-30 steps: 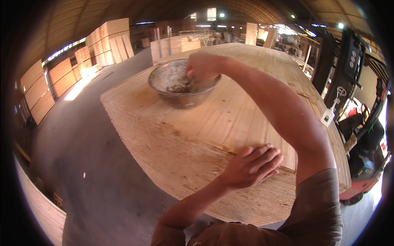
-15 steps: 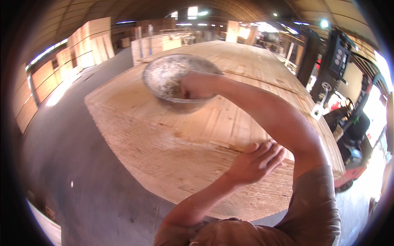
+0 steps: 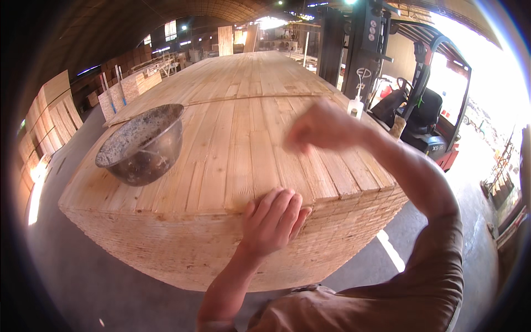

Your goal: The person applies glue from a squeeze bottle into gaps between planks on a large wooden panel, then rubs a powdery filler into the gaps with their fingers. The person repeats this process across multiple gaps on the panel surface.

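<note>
Wooden boards made of narrow planks lie in a thick stack (image 3: 238,144) in front of me. My left hand (image 3: 272,222) rests over the near edge of its top, fingers stretched out and lying flat. Above the right part of the stack is my right hand (image 3: 326,128), blurred by motion, its fingers curled inward and pointing down. Whatever it may hold is hidden. A deep metal bowl (image 3: 160,152) with crusted, speckled grey-white walls sits at the left side of the stack, apart from both hands; its bottom is out of sight.
A forklift (image 3: 420,99) stands beyond the right side, with a small white bottle (image 3: 355,108) by the stack's right edge. Further board stacks (image 3: 58,110) stand at the far left, and another wood pile (image 3: 130,91) behind the bowl. Grey floor (image 3: 110,282) surrounds the stack.
My right hand has come out of the bowl and moved right over the boards. My view has turned right, so the bowl and stack appear further left. The left hand stays on the stack's edge.
</note>
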Available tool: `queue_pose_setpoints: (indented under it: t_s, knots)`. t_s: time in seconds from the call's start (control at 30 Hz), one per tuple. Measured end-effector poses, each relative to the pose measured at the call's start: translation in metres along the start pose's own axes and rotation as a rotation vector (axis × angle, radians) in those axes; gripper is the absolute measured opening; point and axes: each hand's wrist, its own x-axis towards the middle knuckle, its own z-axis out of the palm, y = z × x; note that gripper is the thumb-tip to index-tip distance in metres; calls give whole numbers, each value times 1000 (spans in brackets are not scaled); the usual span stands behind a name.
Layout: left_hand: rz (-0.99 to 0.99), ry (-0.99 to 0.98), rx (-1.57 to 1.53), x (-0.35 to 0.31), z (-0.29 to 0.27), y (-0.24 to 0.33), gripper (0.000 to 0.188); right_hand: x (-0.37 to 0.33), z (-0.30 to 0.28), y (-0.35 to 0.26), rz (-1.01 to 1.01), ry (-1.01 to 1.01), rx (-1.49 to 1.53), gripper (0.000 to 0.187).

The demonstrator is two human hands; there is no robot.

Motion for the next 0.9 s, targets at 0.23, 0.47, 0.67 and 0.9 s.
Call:
queue_pose_setpoints:
  t_s: [0.23, 0.47, 0.67, 0.9]
  knots:
    - [-27, -38, 26, 0, -1, 1, 22, -93, 71, 43, -383, 29, 98, 47]
    - [-61, -71, 46, -5, 4, 5, 18, -44, 34, 34, -288, -496, -135, 88]
    - [-57, -67, 69, -3, 3, 4, 17, -28, 42, 57, -498, -285, -61, 78]
    - [-66, -79, 87, -9, 5, 4, 21, 29, 33, 112, -256, -341, -128, 83]
